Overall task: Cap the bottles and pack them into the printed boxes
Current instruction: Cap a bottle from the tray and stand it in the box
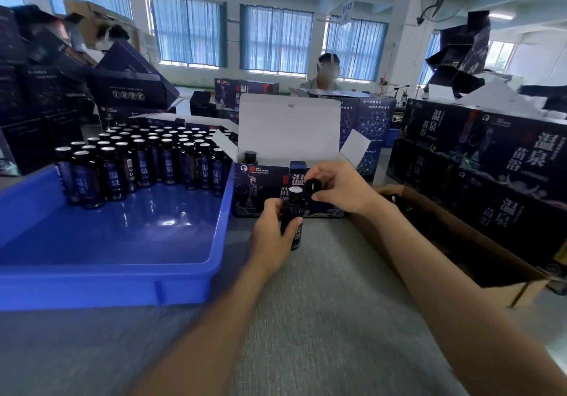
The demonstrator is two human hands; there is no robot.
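Foil-topped bottles (138, 162) stand in the blue tray (122, 242). The left hand (270, 239) wraps its fingers round an uncapped bottle (295, 211), held near-upright with its mouth up, in front of the open printed box (260, 187). The right hand (340, 187) pinches a black cap (313, 184) just beside that mouth.

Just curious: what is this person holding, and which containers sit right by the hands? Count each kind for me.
bottle, in the left hand: 1
cap, in the right hand: 1
blue tray: 1
open printed box: 1
brown carton: 1
Total: 5
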